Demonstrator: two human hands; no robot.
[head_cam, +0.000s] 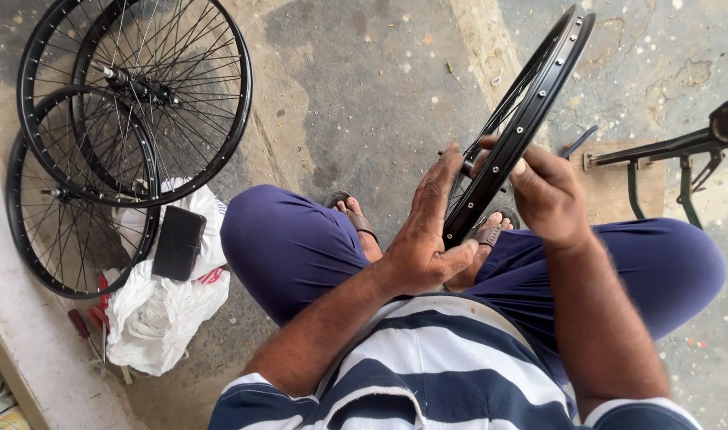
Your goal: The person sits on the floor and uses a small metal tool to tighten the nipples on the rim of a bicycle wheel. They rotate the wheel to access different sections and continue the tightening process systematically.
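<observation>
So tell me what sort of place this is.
Probably an informal bicycle repair spot on bare concrete: spoked wheels lean at a wall, a metal stand sits nearby, and the left hand and right hand hold a black rim.

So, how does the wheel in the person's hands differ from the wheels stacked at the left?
The held wheel is seen edge-on between the left hand and right hand; the stacked wheels lie untouched, showing full circles and spokes. All have black rims.

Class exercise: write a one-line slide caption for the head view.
Seated person's left hand and right hand grip a black bicycle rim over a concrete floor, spoked wheels stacked nearby.
</observation>
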